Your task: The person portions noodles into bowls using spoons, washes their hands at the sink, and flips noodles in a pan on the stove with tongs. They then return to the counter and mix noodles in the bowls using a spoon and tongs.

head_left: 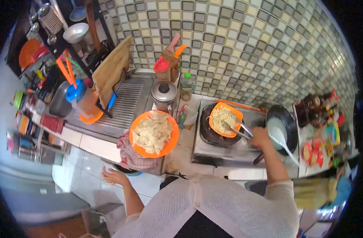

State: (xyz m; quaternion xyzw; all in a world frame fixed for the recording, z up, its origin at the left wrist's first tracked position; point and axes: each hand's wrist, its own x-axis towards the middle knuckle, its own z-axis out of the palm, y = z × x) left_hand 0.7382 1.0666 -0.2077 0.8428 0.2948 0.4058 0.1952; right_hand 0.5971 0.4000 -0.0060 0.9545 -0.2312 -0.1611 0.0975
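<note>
My right hand [261, 137] is closed around metal tongs [240, 133]. Their tips reach into an orange square bowl [237, 113] of pale shredded food [222, 118], which sits on the left side of the stove [207, 152]. To the right of that hand, a dark wok [293, 131] holds whitish liquid, with a white slotted spoon [280, 141] leaning in it. My left hand [114, 177] hangs below the counter edge, fingers apart and nothing in it. Nearest to it are a checked cloth [130, 156] and a round orange plate [174, 139] piled with pale pieces [151, 134].
A lidded metal pot [164, 94], a green-capped bottle [187, 87] and a knife block [171, 63] stand along the wall. Left are a cutting board [112, 71] and a blue-lidded jug [79, 95]. Bottles and packets [326, 135] crowd the right end.
</note>
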